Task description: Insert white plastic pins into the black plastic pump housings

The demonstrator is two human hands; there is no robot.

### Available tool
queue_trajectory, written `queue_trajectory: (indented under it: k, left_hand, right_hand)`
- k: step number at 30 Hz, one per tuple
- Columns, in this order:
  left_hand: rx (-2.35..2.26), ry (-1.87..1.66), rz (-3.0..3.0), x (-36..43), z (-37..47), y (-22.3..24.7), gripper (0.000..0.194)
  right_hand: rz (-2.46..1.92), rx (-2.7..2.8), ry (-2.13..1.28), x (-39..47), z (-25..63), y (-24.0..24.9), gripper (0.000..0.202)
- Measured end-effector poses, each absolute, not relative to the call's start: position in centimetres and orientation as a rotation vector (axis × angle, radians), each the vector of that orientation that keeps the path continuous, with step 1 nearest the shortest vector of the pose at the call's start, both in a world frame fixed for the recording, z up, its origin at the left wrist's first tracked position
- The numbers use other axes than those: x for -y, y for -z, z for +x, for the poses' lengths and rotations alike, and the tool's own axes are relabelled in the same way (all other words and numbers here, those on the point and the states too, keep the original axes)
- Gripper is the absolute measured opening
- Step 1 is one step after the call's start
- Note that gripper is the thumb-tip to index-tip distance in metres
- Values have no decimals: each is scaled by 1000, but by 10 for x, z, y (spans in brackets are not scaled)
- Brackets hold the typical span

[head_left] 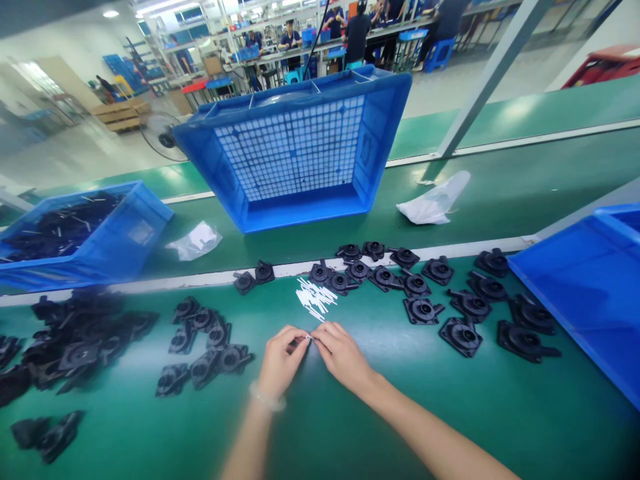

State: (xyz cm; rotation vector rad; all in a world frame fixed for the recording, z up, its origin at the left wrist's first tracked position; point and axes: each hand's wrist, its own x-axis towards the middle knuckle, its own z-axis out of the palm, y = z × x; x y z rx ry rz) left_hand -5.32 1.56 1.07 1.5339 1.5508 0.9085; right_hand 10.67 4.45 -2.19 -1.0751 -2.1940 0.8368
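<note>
My left hand (pixel 281 360) and my right hand (pixel 341 352) meet low over the green tabletop (pixel 380 413), fingertips pinched together on one small white pin (pixel 309 339); it is so short and so covered by my fingers that only a speck shows between them; its long axis seems to run left to right from one hand to the other, though I cannot tell which end points where; both hands grasp it, neither is clenched flat nor let go.

Just beyond my fingers lies a loose pile of white pins (pixel 315 298) on the tabletop; most of them lie slanted, from near left to far right, a few crossing the rest; the pile is near my hands but not touching them.

To the right of the pile a spread of black round parts (pixel 425 287) lies flat, each with a short stub sticking out sideways; to the left sits a closer cluster of black parts (pixel 205 340), and further left a dark heap (pixel 75 340), blurred.

Behind, a blue crate (pixel 300 147) stands tipped on its side, its gridded bottom facing me; a second blue bin (pixel 85 233) at the left holds dark pieces; a third blue tray (pixel 590 287) edges in at the right; two crumpled clear bags (pixel 435 200) lie on the belt.
</note>
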Motion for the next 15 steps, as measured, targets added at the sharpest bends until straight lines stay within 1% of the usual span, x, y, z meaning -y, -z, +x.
queue_trajectory:
  k: [10,12,15]
  left_hand:
    - [-1534,-925,1564,-18,-52,-13,19]
    - [-1581,-955,1590,-16,-48,-12,17]
    - [-1618,-990,1634,-17,-45,0,15]
  right_hand:
    - [-1074,2201,-761,-46,106,25,23]
    - [-1034,2185,-728,-45,111,34,23]
    - [-937,2165,-654,-53,119,62,19]
